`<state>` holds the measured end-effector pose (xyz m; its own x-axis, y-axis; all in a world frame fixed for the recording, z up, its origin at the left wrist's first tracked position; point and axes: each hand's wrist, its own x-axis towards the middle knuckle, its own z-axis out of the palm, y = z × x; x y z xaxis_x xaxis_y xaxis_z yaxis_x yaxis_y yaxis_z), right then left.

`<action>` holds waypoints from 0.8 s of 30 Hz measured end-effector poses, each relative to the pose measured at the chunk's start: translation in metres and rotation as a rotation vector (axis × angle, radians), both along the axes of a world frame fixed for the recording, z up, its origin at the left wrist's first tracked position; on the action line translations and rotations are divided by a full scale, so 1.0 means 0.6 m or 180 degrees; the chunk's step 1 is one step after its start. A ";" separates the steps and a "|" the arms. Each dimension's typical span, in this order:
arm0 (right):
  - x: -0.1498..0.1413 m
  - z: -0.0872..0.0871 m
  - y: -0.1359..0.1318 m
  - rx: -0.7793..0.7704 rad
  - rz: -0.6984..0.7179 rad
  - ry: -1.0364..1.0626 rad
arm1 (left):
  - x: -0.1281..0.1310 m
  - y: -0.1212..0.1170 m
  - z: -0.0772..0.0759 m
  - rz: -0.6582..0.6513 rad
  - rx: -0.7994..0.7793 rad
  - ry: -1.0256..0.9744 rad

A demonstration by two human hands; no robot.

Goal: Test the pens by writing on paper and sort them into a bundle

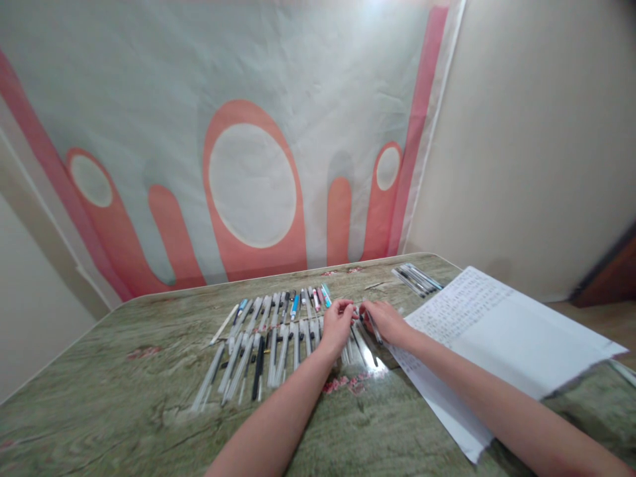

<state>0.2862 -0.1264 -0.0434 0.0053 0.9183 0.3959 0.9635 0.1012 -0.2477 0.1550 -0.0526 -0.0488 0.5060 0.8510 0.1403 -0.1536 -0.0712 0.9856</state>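
Observation:
Several pens lie in rows on a green patterned table, most with clear barrels, some with blue, pink or black parts. My left hand rests at the right end of the rows, fingers curled on a small piece, maybe a pen cap. My right hand sits right beside it, closed on a dark pen. The two hands nearly touch at the fingertips.
A white sheet of paper with handwriting lies to the right, under my right forearm. A small bundle of pens rests at the table's far right corner. A pink and grey patterned cloth hangs on the wall behind.

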 end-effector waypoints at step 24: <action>-0.011 0.012 -0.002 0.1364 0.0027 0.0620 | 0.000 -0.010 0.004 -0.0360 -0.0019 0.0211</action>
